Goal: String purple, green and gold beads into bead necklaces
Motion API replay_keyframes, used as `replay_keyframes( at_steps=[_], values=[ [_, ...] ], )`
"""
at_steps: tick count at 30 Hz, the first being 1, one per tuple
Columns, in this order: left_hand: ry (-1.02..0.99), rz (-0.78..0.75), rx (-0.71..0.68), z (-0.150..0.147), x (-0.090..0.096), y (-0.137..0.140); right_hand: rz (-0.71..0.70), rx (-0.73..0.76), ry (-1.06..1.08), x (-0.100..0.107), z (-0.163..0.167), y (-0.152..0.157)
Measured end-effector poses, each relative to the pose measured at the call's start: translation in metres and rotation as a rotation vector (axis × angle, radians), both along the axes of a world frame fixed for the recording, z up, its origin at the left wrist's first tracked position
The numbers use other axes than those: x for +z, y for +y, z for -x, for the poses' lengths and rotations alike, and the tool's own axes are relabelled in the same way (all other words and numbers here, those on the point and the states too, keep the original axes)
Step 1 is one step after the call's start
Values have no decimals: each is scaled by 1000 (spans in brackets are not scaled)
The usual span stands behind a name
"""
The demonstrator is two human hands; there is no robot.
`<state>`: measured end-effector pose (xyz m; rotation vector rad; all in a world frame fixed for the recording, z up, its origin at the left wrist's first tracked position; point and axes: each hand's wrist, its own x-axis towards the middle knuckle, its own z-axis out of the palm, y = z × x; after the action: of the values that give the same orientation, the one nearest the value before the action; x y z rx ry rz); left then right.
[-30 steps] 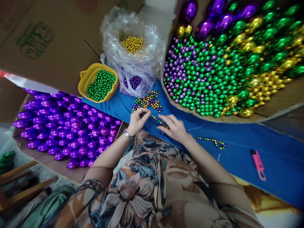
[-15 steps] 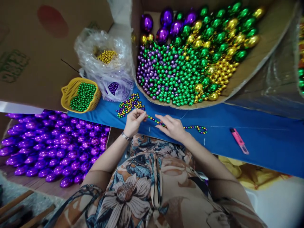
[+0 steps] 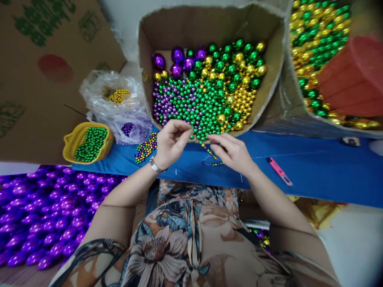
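The blue tabletop (image 3: pixel 314 171) has bare room at the right middle of the frame, with only a pink marker (image 3: pixel 279 171) lying there. Near the middle, a big cardboard box (image 3: pixel 271 85) full of beads blocks the way up. A pile of small beads (image 3: pixel 146 147), a plastic bag (image 3: pixel 118 105) and a yellow basket (image 3: pixel 88 142) crowd the left part. Purple balls (image 3: pixel 44 215) fill the lower left.
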<state>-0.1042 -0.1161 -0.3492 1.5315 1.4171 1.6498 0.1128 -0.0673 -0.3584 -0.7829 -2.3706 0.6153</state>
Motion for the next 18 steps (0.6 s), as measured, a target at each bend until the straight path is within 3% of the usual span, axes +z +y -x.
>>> replay_keyframes(
  at_steps=[4,8,13,15,18],
  values=[
    [48,-95,-99,-18,34,24,84,0,56,25,-9,13],
    [34,-116,-130,-28,45,38,157,-14,47,19,-22,13],
    [8,-109,-139,-39,37,42,405,13,34,8,-36,2],
    [-35,-48,-188,-41,27,43,380,-71,33,21,-50,4],
    [59,21,-243,-31,5,51,179,-276,77,59,-83,14]
  ],
)
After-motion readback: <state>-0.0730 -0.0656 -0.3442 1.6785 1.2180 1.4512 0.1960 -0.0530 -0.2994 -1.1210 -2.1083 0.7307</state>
